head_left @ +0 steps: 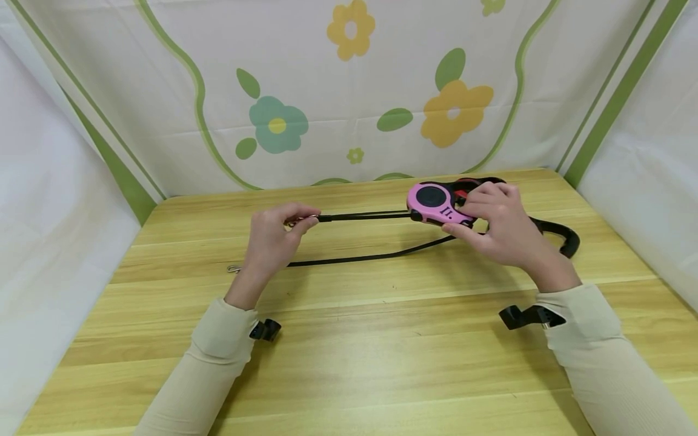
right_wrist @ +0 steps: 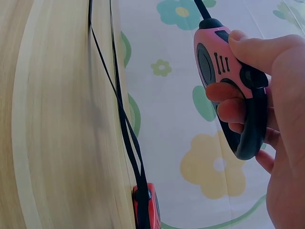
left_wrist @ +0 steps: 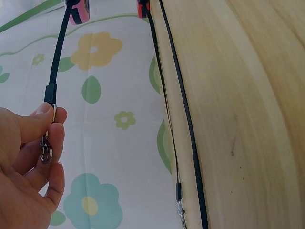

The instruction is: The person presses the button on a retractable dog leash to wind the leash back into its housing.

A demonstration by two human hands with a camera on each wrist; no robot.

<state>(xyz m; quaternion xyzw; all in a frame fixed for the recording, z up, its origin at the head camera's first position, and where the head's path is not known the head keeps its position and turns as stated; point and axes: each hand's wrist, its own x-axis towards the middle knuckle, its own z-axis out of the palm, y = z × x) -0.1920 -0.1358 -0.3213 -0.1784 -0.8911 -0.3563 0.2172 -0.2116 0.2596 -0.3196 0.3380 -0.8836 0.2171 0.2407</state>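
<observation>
Left grip (head_left: 272,239) pinches a metal clip (left_wrist: 46,151); right grip (head_left: 503,227) wraps a pink-and-black leash reel (right_wrist: 220,52), its cord (left_wrist: 58,50) apparently taut.

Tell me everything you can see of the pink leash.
The pink leash has a plastic-looking casing with a round black disc, short black bars and a looped black handle. The right hand grips it above the table; its black strap runs straight to a shiny metal clip that the left hand pinches.

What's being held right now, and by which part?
The left grip pinches the black strap by its metal clip; the right grip holds the pink leash reel by its handle.
</observation>
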